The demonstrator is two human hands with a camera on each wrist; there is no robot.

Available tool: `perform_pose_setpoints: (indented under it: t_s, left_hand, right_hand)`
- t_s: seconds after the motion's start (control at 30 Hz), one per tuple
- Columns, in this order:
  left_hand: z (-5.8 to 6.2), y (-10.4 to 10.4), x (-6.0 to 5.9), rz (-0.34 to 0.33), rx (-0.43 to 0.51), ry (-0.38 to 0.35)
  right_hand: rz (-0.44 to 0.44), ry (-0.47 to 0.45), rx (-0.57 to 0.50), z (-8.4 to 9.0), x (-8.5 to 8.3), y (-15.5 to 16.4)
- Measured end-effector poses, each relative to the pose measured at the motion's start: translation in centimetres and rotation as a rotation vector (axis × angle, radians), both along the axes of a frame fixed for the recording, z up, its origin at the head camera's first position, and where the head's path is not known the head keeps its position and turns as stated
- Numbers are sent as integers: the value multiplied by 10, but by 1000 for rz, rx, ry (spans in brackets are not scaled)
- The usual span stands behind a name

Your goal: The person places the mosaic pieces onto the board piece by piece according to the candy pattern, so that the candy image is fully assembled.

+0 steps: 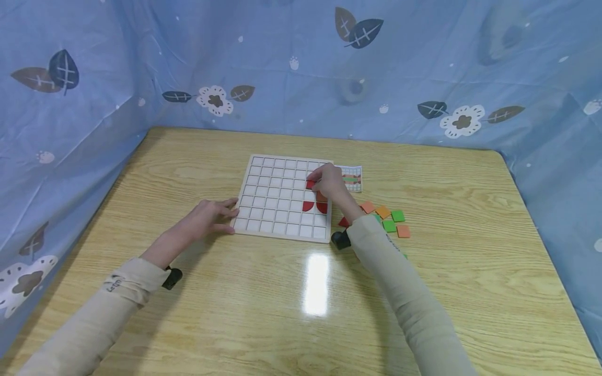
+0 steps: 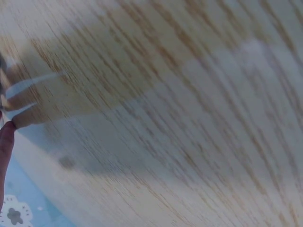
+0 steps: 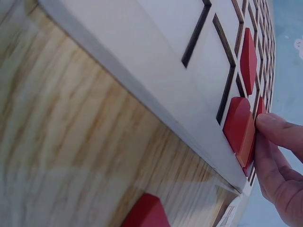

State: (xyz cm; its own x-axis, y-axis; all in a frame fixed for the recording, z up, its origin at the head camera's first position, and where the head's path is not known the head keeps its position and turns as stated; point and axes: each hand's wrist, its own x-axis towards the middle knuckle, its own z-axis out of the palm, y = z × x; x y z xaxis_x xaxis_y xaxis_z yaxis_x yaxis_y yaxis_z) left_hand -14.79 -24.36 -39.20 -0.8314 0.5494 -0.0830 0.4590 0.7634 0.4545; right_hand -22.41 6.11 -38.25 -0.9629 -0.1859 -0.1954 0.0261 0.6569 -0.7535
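Observation:
A white grid board (image 1: 277, 196) lies on the wooden table. My right hand (image 1: 320, 180) reaches over its right side and pinches a red tile (image 1: 310, 184) down onto a cell. Two red quarter-round tiles (image 1: 308, 206) and an orange one (image 1: 321, 197) sit in the cells just below. In the right wrist view, my fingertips (image 3: 277, 130) touch a red tile (image 3: 259, 108) beside the other red tiles (image 3: 236, 123) in the board (image 3: 142, 66). My left hand (image 1: 229, 214) rests with straight fingers against the board's near left corner. Only one fingertip (image 2: 5, 142) appears in the left wrist view.
A small pattern card (image 1: 352, 177) lies just right of the board. Loose orange and green tiles (image 1: 388, 219) are scattered to the right, and a red tile (image 3: 147, 213) lies by my right wrist. Blue leaf-print cloth (image 1: 94, 104) walls the table on three sides.

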Motion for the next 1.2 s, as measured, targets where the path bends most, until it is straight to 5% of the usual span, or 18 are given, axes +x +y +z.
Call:
perform_pose_setpoints:
  t_s: [0.47,0.87,1.2]
  left_hand:
    - [-1,1,0,7,28,-24]
    - [0,2,0,16,20,-29]
    - [1,1,0,29,-3,-49]
  right_hand:
    - [-11,24,18,-10,-10,2]
    - [-11,54,-3,-4,-2,3]
    - [-45,42,-178,2,1,13]
